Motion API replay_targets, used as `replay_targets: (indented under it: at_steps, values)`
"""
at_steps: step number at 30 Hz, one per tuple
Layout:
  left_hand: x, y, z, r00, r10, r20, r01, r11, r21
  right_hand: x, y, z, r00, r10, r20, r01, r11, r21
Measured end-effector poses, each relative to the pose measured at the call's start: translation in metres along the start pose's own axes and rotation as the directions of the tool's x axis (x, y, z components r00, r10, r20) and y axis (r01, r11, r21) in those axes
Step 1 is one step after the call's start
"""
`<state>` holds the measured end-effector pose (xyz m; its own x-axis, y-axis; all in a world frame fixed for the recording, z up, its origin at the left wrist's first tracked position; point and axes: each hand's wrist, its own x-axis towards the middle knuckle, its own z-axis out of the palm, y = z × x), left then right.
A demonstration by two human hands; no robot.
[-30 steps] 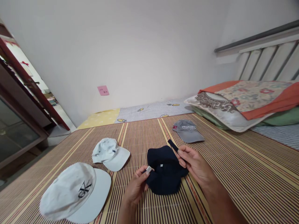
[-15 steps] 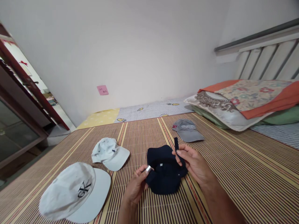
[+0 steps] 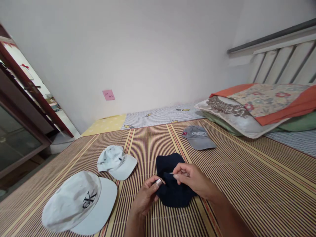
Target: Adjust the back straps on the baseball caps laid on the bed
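A dark navy cap [image 3: 175, 196] lies with its inside facing up, its brim [image 3: 168, 160] pointing away from me. My left hand [image 3: 146, 195] pinches the cap's left back edge, where a shiny silver piece [image 3: 159, 181], which looks like a buckle, shows at the thumb. Over the cap's opening, my right hand [image 3: 191, 177] is closed on the dark back strap [image 3: 168, 175], whose end lies mostly hidden by the fingers. The strap runs across the opening, between the two hands. Much of the cap's inside is covered by my right hand.
Left of my hands, a large white cap [image 3: 71, 200] and a smaller pale cap [image 3: 112, 159] rest on the striped mat [image 3: 148, 141]. A grey cap [image 3: 197, 136] sits further back at the right. Pillows [image 3: 237, 121] are stacked by the radiator [image 3: 283, 62]; a wall [image 3: 158, 56] stands behind.
My right hand has moved left and inward, bringing the strap from upright at the cap's right side to across its opening. My left hand has barely moved.
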<state>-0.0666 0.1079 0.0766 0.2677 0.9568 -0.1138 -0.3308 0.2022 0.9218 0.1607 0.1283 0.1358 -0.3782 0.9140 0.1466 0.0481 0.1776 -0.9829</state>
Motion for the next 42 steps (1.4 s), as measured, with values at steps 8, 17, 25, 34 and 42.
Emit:
replay_targets:
  at_steps: [8, 17, 25, 34, 42]
  values:
    - [-0.0012, -0.0005, 0.0011, 1.000, -0.001, 0.013, 0.000, 1.000, 0.006, -0.0007, -0.0003, -0.0002, 1.000, 0.016, 0.015, -0.016, 1.000, -0.006]
    - [0.0012, -0.0050, -0.0006, 1.000, -0.009, 0.021, 0.009, 1.000, -0.008, -0.0011, 0.0073, 0.0069, 0.997, 0.023, 0.070, -0.014, 0.992, -0.122]
    - [0.0007, -0.0029, 0.0017, 1.000, -0.011, 0.016, 0.011, 1.000, 0.015, -0.0016, 0.0058, 0.0070, 0.999, 0.010, 0.051, -0.004, 0.993, -0.120]
    - [0.0001, -0.0033, 0.0018, 0.999, -0.016, 0.033, 0.016, 1.000, -0.004, -0.0010, 0.0055, 0.0059, 0.996, 0.023, 0.081, -0.011, 0.990, -0.140]
    - [0.0009, -0.0039, 0.0020, 0.999, -0.016, 0.036, 0.015, 0.999, 0.032, -0.0029, 0.0000, 0.0051, 0.998, 0.035, 0.061, -0.025, 0.986, -0.163]
